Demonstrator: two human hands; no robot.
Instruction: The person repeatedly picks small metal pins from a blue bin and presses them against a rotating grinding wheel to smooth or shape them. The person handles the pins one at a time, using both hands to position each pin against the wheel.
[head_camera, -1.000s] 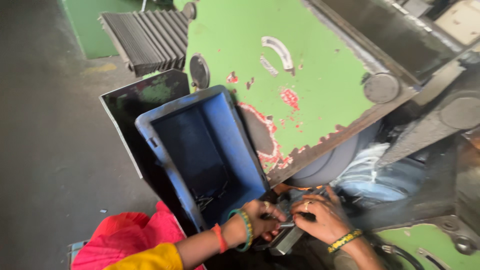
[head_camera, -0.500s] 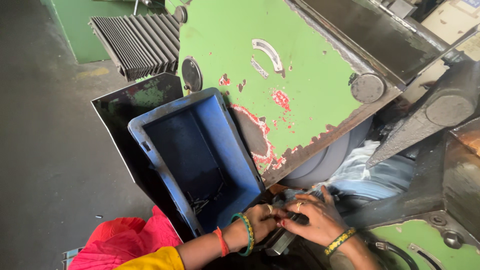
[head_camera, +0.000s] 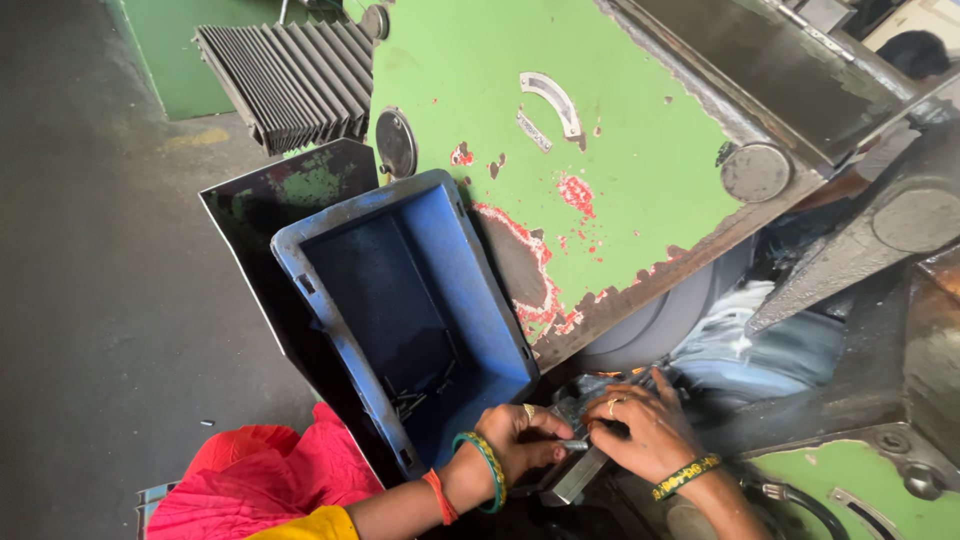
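Note:
My left hand (head_camera: 520, 438) and my right hand (head_camera: 645, 430) meet over a small grey metal block (head_camera: 578, 472) at the foot of a green machine. Between the fingers of both hands lies a thin metal pin (head_camera: 573, 445). My left hand pinches its left end; my right hand's fingers rest on its other end and on the block. Just left of my left hand stands a tilted blue plastic crate (head_camera: 400, 310) with several dark pins in its lower corner. I wear green and orange bangles on the left wrist and a beaded band on the right.
The green machine body (head_camera: 560, 150) with chipped red patches rises behind the crate. A black ribbed bellows (head_camera: 290, 80) sits at the upper left. A dark metal sheet (head_camera: 270, 210) backs the crate. Grey concrete floor (head_camera: 100, 300) spreads to the left. Pink cloth (head_camera: 260, 475) covers my lap.
The view has shifted a little. My hands have stayed together at the block, the fingers shifting slightly around the pin. The crate has not moved.

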